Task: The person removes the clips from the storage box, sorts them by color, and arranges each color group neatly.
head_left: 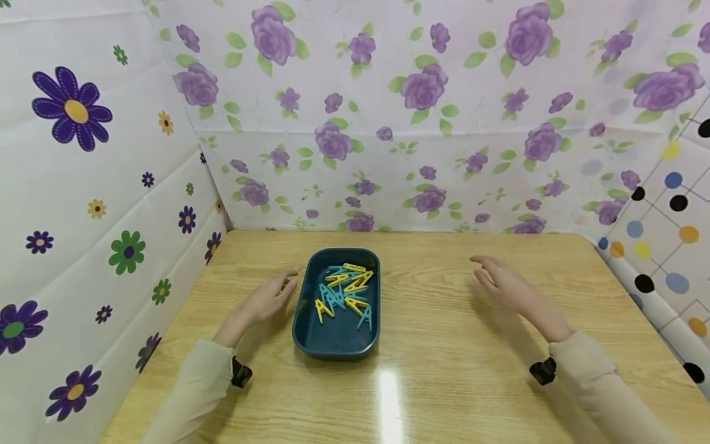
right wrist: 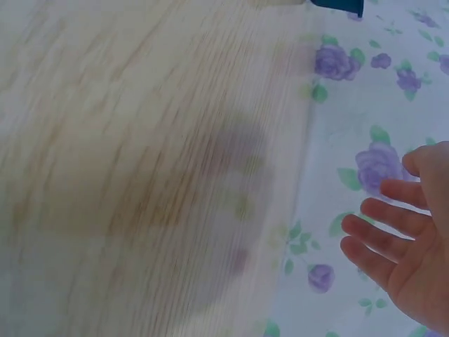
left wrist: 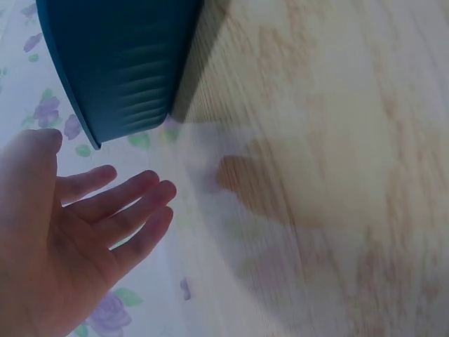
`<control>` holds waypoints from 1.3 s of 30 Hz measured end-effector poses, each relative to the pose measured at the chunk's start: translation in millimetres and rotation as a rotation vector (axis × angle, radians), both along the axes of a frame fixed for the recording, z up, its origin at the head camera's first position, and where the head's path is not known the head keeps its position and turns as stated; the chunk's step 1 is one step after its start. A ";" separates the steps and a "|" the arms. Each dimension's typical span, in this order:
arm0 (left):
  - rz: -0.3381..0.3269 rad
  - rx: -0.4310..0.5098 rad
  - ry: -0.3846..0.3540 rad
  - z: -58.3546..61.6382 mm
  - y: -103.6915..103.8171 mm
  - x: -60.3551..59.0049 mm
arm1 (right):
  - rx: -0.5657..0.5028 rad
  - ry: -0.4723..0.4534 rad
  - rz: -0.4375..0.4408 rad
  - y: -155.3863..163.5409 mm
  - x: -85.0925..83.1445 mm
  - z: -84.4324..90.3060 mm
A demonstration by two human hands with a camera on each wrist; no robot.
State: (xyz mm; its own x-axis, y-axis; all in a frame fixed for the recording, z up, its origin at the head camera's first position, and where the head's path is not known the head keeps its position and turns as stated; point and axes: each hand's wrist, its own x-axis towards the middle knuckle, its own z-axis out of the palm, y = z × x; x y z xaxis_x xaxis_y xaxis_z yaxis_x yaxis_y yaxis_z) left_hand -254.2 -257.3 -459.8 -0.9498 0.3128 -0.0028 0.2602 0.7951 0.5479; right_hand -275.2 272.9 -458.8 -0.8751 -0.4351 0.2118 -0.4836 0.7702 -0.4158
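Observation:
A dark teal plastic basket (head_left: 335, 342) stands left of the middle of the table, with several yellow clothespins (head_left: 323, 310) and blue clothespins (head_left: 365, 317) lying loose inside. Just beyond its left side is my left hand (head_left: 270, 297), fingers loosely extended and holding nothing. In the left wrist view the ribbed wall of the basket (left wrist: 133, 77) rises beside the thumb and fingers of that hand (left wrist: 91, 232). My right hand (head_left: 506, 285) hovers over the table well to the right of the basket, its fingers spread and holding nothing; the right wrist view shows its palm (right wrist: 414, 260).
The wooden table (head_left: 444, 382) runs back to a flowered cloth wall (head_left: 388, 166). Another patterned cloth (head_left: 122, 203) closes off the left side, and a dotted cloth (head_left: 660, 246) the right. Each wrist wears a small black camera (head_left: 542, 371).

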 end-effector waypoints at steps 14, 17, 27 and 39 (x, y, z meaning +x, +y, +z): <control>-0.061 0.067 0.015 0.6 7.1 5.6 | -0.018 0.003 0.024 -32.4 -1.9 -0.1; -0.061 0.091 -0.006 0.4 7.7 8.6 | -0.027 -0.003 0.034 -39.9 -2.1 -1.6; -0.009 0.172 -0.152 3.6 10.9 13.5 | -0.073 -0.023 0.057 -66.3 -1.0 3.4; 0.033 0.230 -0.209 6.6 18.8 15.3 | -0.142 -0.020 0.095 -100.5 1.0 14.4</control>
